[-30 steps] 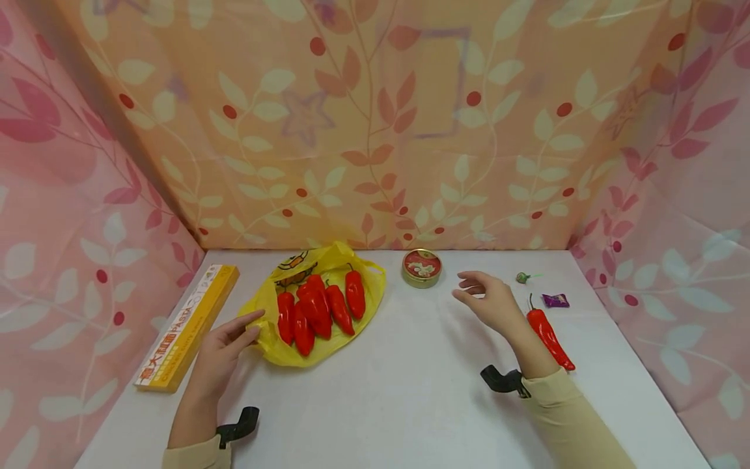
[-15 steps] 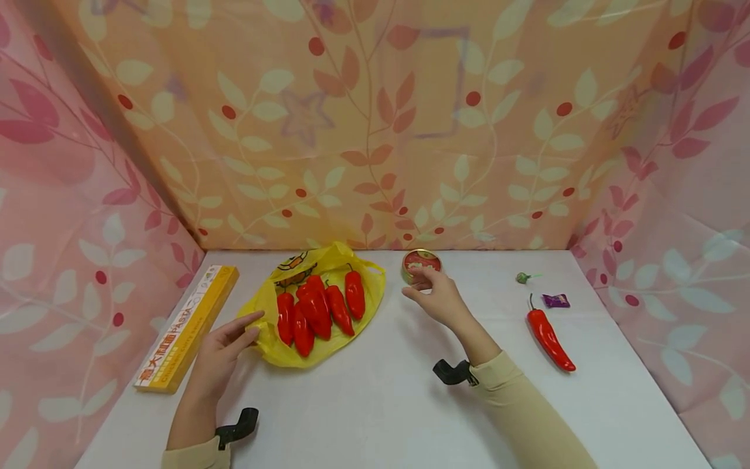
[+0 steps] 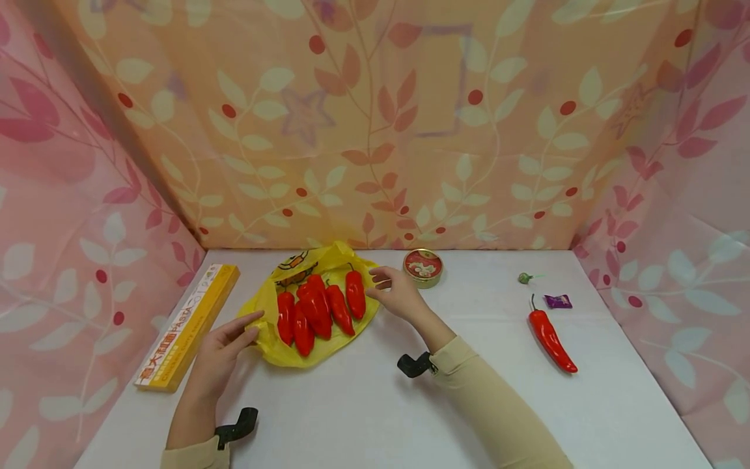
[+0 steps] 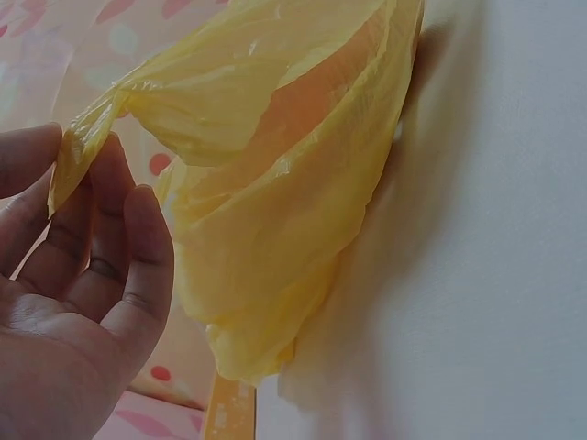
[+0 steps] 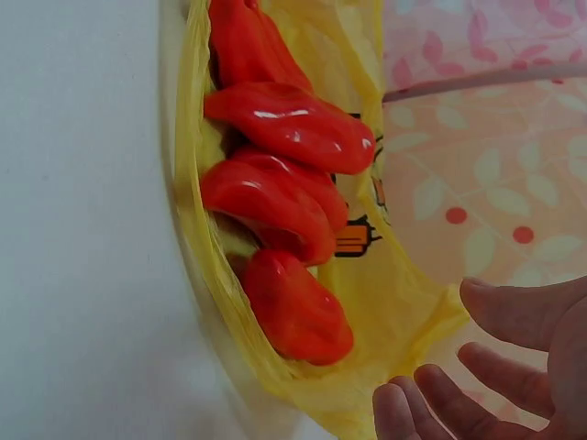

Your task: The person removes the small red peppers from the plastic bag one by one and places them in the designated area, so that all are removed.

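A yellow plastic bag [image 3: 310, 357] lies spread on the white table with its mouth gaping. Several glossy red peppers [image 3: 316, 312] are inside it. My left hand [image 3: 219, 355] pinches the bag's left corner between thumb and fingers; the left wrist view shows the gathered yellow strip [image 4: 81, 156] there. At the bag's right edge is my right hand [image 3: 401, 296], its thumb and fingers apart and loosely bent. In the right wrist view the fingertips [image 5: 394, 412] are right at the bag's corner [image 5: 440, 316].
A pasta box [image 3: 187, 329] lies left of the bag. Behind my right hand stands a round red-topped tin [image 3: 423, 268]. Further right are a red chili pepper [image 3: 552, 342], a purple-wrapped candy [image 3: 558, 301] and a small green lollipop [image 3: 525, 278]. Patterned cloth walls [image 3: 375, 130] enclose the table.
My right hand has moved left, from beside the chili pepper, past the tin, to the bag's right edge. The left hand keeps its pinch on the bag.
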### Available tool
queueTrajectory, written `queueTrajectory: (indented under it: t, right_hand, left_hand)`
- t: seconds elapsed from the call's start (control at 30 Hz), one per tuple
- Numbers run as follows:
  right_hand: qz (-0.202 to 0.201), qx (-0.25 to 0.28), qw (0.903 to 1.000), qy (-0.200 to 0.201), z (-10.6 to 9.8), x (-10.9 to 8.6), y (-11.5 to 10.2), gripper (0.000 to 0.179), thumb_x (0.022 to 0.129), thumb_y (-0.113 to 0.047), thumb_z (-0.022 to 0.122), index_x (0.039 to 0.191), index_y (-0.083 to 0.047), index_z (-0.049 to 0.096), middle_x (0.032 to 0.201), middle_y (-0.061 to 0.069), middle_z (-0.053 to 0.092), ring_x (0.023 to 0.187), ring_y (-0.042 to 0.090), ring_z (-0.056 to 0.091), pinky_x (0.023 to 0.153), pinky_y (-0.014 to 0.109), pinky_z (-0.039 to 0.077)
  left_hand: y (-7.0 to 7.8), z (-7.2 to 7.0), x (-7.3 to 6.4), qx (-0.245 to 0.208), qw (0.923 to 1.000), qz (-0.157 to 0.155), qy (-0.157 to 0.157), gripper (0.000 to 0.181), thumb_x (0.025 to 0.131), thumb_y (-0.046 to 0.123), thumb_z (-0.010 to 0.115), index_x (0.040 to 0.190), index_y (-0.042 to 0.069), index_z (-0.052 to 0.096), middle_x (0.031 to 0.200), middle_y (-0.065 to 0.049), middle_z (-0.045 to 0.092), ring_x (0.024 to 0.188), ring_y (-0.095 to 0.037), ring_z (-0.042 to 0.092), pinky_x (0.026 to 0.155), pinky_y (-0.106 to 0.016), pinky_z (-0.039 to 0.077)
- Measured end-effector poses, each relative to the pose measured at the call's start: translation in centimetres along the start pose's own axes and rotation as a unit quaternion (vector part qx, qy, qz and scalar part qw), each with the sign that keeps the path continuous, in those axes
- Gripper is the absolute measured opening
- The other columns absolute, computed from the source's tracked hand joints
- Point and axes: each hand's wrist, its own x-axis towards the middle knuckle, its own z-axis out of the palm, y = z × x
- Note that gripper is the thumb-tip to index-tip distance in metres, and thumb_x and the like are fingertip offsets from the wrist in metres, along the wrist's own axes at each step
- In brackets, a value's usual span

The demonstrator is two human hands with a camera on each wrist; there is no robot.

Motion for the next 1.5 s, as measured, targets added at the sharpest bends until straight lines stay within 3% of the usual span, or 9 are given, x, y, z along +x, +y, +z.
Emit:
queueTrajectory:
  t: [0.23,0.5,0.6,0.77,0.9,1.07,1.27,1.5]
  right_hand:
    - [0.013,0.006,0.9998,-0.014,2.2,1.6,-0.1,0.048,0.092,-0.025,0.075,0.135,-0.007,0.062,0.131,0.013,0.065,0.118,0.03,0.063,0.093,0.041,0.058]
    - [-0.005,0.015,0.9999,0.002,4.8,3.2,0.0,0.043,0.092,-0.013,0.074,0.132,-0.005,0.063,0.132,0.015,0.064,0.12,0.033,0.06,0.101,0.044,0.054]
    - [-0.009,-0.042,0.999,0.013,5.8,3.3,0.3,0.044,0.09,-0.012,0.076,0.132,-0.006,0.063,0.131,0.016,0.06,0.12,0.032,0.058,0.106,0.045,0.05]
    - [0.0,-0.143,0.9896,0.013,6.8,2.9,0.4,0.056,0.089,-0.014,0.076,0.141,-0.009,0.057,0.136,0.02,0.053,0.126,0.034,0.052,0.111,0.046,0.045]
    - [0.015,-0.144,0.9895,0.005,6.9,3.1,0.3,0.067,0.087,-0.012,0.075,0.147,-0.006,0.048,0.139,0.02,0.055,0.129,0.036,0.051,0.111,0.048,0.045]
    - [0.038,-0.1,0.9942,0.004,6.5,3.2,0.3,0.072,0.084,-0.008,0.075,0.149,-0.004,0.042,0.136,0.017,0.058,0.121,0.033,0.057,0.104,0.047,0.052]
    - [0.049,-0.084,0.9953,-0.006,5.4,2.5,-0.4,0.07,0.084,-0.009,0.073,0.148,-0.009,0.046,0.135,0.014,0.059,0.113,0.029,0.059,0.094,0.045,0.058]
    - [0.056,-0.107,0.9924,-0.023,4.4,0.8,-1.3,0.057,0.088,-0.024,0.074,0.141,-0.013,0.057,0.133,0.01,0.063,0.112,0.028,0.059,0.096,0.046,0.056]
  left_hand:
    - [-0.2,0.1,0.1,0.0,1.0,0.009,-0.002,0.049,0.102,0.033,0.061,0.143,0.007,0.057,0.141,-0.007,0.057,0.11,-0.006,0.06,0.093,-0.016,0.053]
    - [-0.1,-0.2,0.1,0.007,1.0,-0.005,-0.003,0.049,0.102,0.035,0.06,0.145,0.011,0.056,0.144,-0.009,0.054,0.112,-0.007,0.058,0.093,-0.016,0.053]
    - [-0.2,-0.1,0.1,-0.001,1.0,0.003,-0.007,0.048,0.102,0.033,0.061,0.144,0.009,0.057,0.143,-0.006,0.057,0.111,-0.005,0.06,0.093,-0.016,0.053]
    - [-0.5,0.4,0.3,-0.012,0.9997,0.011,-0.018,0.049,0.101,0.033,0.062,0.142,0.006,0.058,0.14,-0.002,0.06,0.113,-0.004,0.06,0.094,-0.017,0.053]
    - [-0.5,0.5,0.3,-0.003,0.9998,0.005,-0.02,0.05,0.101,0.035,0.061,0.143,0.008,0.058,0.143,-0.006,0.057,0.114,-0.004,0.059,0.095,-0.017,0.052]
    - [-0.5,0.3,0.3,0.006,0.9999,0.005,-0.009,0.048,0.102,0.035,0.06,0.143,0.009,0.058,0.143,-0.01,0.057,0.11,-0.005,0.061,0.094,-0.017,0.053]
    - [-0.5,0.1,0.3,0.002,1.0,0.006,-0.002,0.048,0.102,0.035,0.06,0.142,0.008,0.058,0.144,-0.009,0.057,0.11,-0.004,0.061,0.093,-0.017,0.053]
    - [-0.6,0.0,0.2,-0.005,0.9999,0.009,-0.001,0.049,0.101,0.035,0.061,0.142,0.007,0.058,0.138,-0.002,0.061,0.108,-0.005,0.062,0.092,-0.018,0.054]
